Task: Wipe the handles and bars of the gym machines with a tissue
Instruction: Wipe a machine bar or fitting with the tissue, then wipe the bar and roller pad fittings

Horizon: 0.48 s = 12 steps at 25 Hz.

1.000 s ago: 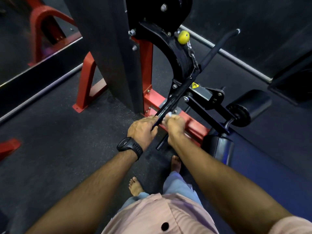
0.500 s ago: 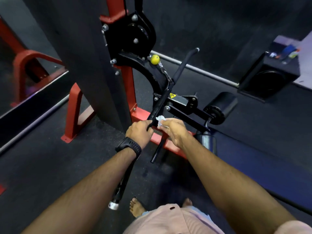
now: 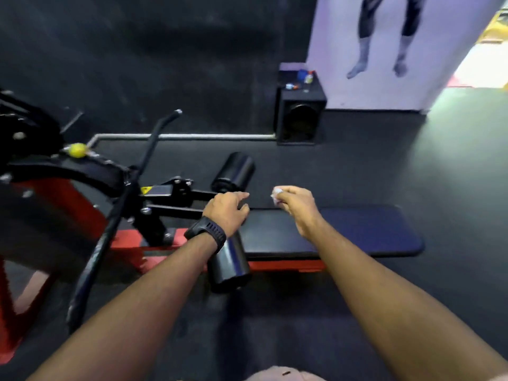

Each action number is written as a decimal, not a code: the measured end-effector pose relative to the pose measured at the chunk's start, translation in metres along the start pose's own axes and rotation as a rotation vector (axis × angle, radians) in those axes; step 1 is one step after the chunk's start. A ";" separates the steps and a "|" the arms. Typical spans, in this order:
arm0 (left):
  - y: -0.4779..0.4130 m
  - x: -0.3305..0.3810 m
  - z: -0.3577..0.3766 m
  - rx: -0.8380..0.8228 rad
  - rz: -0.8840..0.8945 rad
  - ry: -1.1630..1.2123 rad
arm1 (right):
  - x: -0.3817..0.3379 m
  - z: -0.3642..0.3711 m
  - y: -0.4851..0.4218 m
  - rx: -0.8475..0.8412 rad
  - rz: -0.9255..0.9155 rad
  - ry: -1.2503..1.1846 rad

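Both hands have come off the long black bar (image 3: pixel 145 152) since half a second ago, and my view has swung to the right, so the bench pad (image 3: pixel 343 232) now lies in the middle; at nine o'clock the red frame (image 3: pixel 82 215) of the machine sits under a black curved arm (image 3: pixel 68 171) with a yellow knob (image 3: pixel 77 149) on it; the bar runs from eleven o'clock down to seven o'clock, clear of both hands; my left hand (image 3: pixel 228 213), a black watch (image 3: pixel 206 233) on its wrist, hovers near the centre over the gap between the two roller pads, fingers loosely bent with the forefinger reaching toward three o'clock, gripping nothing that I can see; the far roller pad (image 3: pixel 236 171) lies at twelve o'clock of that hand, the near roller pad (image 3: pixel 229 268) at six o'clock, partly under my wrist; just right of centre, the tissue (image 3: pixel 277 194) is a small white wad pinched in the curled fingertips of my right hand (image 3: pixel 295 207), over the bench pad's far edge and apart from the left hand; at one o'clock a black speaker (image 3: pixel 301 114) stands against the wall, small items on top; a poster (image 3: pixel 384 37) showing a figure's legs hangs at two o'clock.
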<state>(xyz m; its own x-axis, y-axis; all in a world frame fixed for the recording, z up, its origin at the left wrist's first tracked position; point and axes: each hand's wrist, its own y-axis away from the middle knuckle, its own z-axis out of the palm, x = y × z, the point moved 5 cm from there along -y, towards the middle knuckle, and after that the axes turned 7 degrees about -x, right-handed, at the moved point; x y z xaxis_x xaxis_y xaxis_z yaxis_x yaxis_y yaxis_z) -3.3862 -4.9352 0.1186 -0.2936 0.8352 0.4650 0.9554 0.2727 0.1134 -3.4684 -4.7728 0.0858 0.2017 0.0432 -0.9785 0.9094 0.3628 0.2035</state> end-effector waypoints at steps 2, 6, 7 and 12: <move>-0.017 0.056 0.031 -0.041 0.058 0.008 | 0.000 -0.088 0.011 0.073 -0.029 0.095; -0.035 0.206 0.116 -0.166 0.241 0.010 | -0.004 -0.263 0.045 0.334 -0.070 0.182; -0.037 0.246 0.134 -0.204 0.299 -0.014 | -0.007 -0.301 0.051 0.394 -0.071 0.214; -0.070 0.406 0.215 -0.335 0.508 -0.144 | -0.014 -0.466 0.073 0.650 -0.036 0.263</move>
<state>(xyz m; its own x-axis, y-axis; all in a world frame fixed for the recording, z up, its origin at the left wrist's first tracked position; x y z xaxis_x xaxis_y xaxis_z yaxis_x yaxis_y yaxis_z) -3.5795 -4.5125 0.1109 0.2211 0.8835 0.4129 0.9281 -0.3207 0.1892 -3.5745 -4.3129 0.0980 0.1473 0.2956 -0.9439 0.9636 -0.2582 0.0696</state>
